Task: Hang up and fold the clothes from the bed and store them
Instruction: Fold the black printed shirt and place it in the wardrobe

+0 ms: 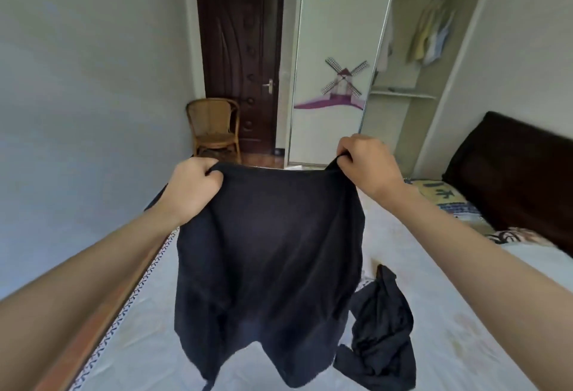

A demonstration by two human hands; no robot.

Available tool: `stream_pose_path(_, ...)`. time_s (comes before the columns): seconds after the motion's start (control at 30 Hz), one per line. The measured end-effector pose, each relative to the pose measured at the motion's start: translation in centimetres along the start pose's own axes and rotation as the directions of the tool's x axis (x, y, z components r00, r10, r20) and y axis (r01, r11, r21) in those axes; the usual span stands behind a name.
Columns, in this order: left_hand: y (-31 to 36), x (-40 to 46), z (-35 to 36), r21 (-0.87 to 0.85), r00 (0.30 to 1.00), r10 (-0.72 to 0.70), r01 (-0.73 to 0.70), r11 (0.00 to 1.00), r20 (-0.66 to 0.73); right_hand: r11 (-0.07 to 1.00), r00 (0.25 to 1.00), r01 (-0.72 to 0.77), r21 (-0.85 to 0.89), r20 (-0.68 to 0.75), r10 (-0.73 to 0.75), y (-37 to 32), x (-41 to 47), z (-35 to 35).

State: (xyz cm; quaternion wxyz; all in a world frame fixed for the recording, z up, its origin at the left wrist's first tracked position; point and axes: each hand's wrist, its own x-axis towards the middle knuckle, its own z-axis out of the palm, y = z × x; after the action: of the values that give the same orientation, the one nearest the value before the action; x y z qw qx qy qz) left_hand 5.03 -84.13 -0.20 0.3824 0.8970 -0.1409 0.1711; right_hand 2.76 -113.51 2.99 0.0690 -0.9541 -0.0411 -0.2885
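Observation:
A dark navy garment (269,260) hangs spread out above the bed (449,328), held up by its top edge. My left hand (193,187) grips the top left corner, fingers curled round the cloth. My right hand (366,163) pinches the top right corner at the same height. A second dark garment (381,328) lies crumpled on the white sheet to the right, below the held one. The open wardrobe (412,80) at the back right shows several light clothes (431,37) hanging from its rail and a shelf below them.
A wicker chair (214,125) stands by the dark wooden door (238,49). A sliding wardrobe door (338,59) bears a windmill picture. The dark headboard (514,180) and a patterned pillow (446,198) lie at the right. A wall runs along the bed's left side.

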Motion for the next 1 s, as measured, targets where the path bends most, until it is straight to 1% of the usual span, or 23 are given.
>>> stream_pose_path(0.1, 2.6, 0.3, -3.2, -0.103, 1.0, -0.016, 0.016, 0.995, -0.001, 0.999, 0.997, 0.037, -0.002, -0.06, -0.037, -1.1, 1.6, -3.9)
stream_pose_path(0.2, 4.1, 0.6, -5.7, -0.224, 0.997, -0.015, 0.031, 0.974, 0.072, 0.998, 0.99, 0.061, 0.018, -0.125, -0.059, -2.2, 2.6, -7.3)
stream_pose_path(0.27, 5.1, 0.4, -6.8, -0.301, 0.99, -0.029, 0.071, 0.951, 0.14, 0.996, 0.985, 0.084, 0.01, -0.155, -0.082, -2.9, 3.0, -9.1)
stream_pose_path(0.37, 6.6, -0.1, -7.3, -0.395, 0.983, -0.009, 0.082, 0.915, 0.184, 0.994, 0.979, 0.104, 0.017, -0.18, -0.099, -3.8, 3.0, -11.0)
stream_pose_path(0.43, 7.5, -0.3, -7.1, -0.457, 0.982, 0.021, 0.067, 0.887, 0.185, 0.992, 0.976, 0.117, 0.055, -0.19, -0.105, -4.3, 2.9, -11.8)
stream_pose_path(0.47, 8.0, -0.5, -6.9, -0.475, 0.977, 0.044, 0.061, 0.878, 0.207, 0.989, 0.976, 0.126, 0.075, -0.188, -0.11, -4.5, 2.8, -12.0)
stream_pose_path(0.53, 9.1, -1.0, -6.2, -0.515, 0.957, 0.037, 0.123, 0.848, 0.289, 0.984, 0.978, 0.138, 0.114, -0.171, -0.117, -5.0, 2.7, -12.3)
stream_pose_path(0.6, 10.2, -1.2, -5.2, -0.524, 0.947, 0.004, 0.174, 0.834, 0.321, 0.974, 0.981, 0.144, 0.173, -0.151, -0.119, -5.5, 2.6, -12.3)
stream_pose_path(0.67, 11.4, -1.1, -4.2, -0.447, 0.947, 0.051, 0.102, 0.889, 0.318, 0.96, 0.983, 0.159, 0.232, -0.126, -0.133, -5.9, 2.5, -12.1)
stream_pose_path(0.7, 11.8, -1.0, -3.8, -0.429, 0.944, 0.082, 0.066, 0.901, 0.319, 0.95, 0.984, 0.167, 0.265, -0.111, -0.142, -6.2, 2.5, -12.0)
stream_pose_path(0.77, 12.6, -0.9, -3.1, -0.443, 0.934, 0.112, 0.053, 0.895, 0.339, 0.924, 0.982, 0.189, 0.332, -0.078, -0.173, -6.8, 2.3, -11.8)
stream_pose_path(0.87, 13.3, -0.2, -2.2, -0.434, 0.925, 0.12, 0.052, 0.899, 0.36, 0.871, 0.97, 0.234, 0.431, -0.042, -0.24, -7.7, 1.8, -11.6)
stream_pose_path(1.0, 13.8, 0.1, -1.9, -0.47, 0.904, 0.131, 0.084, 0.879, 0.407, 0.835, 0.939, 0.309, 0.456, -0.009, -0.343, -8.6, 1.3, -11.6)
